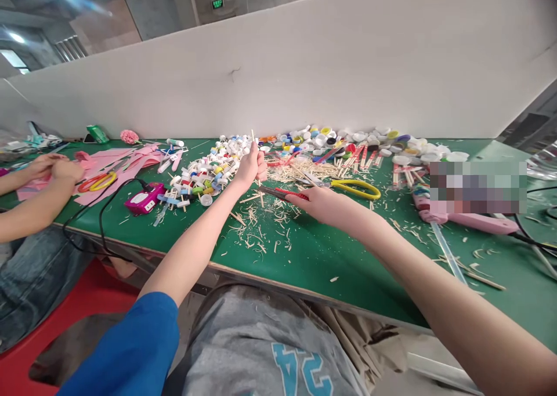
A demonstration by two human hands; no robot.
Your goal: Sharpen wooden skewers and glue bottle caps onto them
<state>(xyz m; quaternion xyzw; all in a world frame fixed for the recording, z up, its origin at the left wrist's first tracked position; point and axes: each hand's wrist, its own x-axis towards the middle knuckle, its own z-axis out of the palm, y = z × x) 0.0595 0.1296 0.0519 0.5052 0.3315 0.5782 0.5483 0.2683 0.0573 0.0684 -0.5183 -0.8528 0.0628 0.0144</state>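
My left hand is closed round a thin wooden stick held upright above the green table. My right hand grips red-handled cutters, whose blades point left toward the lower end of the stick. Wood chips and cut stick ends lie scattered under both hands. To the left of my left hand lies a pile of bottle caps joined on sticks.
Yellow-handled scissors lie just beyond my right hand. Loose bottle caps spread along the back. A pink glue gun lies at right, a pink device with a black cable at left. Another person's hands work over pink paper.
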